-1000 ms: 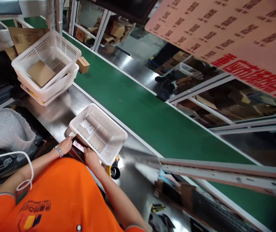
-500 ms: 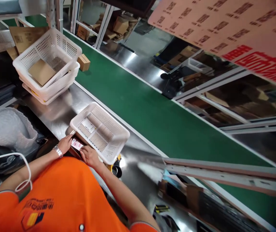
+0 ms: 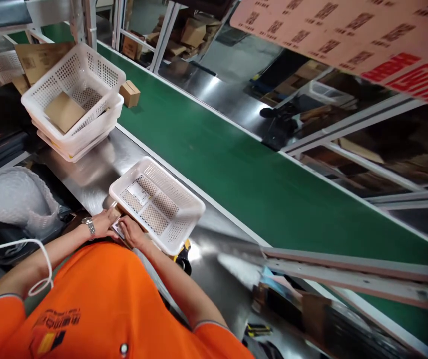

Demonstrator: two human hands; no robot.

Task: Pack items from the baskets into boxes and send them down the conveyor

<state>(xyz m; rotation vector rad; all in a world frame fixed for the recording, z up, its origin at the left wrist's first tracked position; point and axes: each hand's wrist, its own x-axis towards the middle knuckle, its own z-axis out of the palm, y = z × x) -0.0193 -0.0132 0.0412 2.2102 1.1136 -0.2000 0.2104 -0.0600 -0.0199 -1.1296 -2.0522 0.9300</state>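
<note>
Head camera looks down on us at a steel bench beside a green conveyor belt (image 3: 236,169). Our left hand (image 3: 104,223), with a watch at the wrist, and our right hand (image 3: 131,233) meet over a small flat package (image 3: 117,219) that lies on the bench, touching the near edge of a white basket (image 3: 161,199). Both hands lie on the package with bent fingers pressing or gripping it; we cannot tell whether either one truly clasps it, since the fingers cover most of it.

We judge the work to be at an early point. The package is out on the bench, outside the basket, and the basket holds only a white paper slip (image 3: 138,193) on its floor. Nothing of ours lies on the belt near us; a small cardboard box (image 3: 129,93) sits on it well up the line.

To our left a stack of white baskets (image 3: 75,107) stands with a brown card (image 3: 64,110) in the top one, and a heap of bubble wrap (image 3: 15,197) lies near our left arm.
</note>
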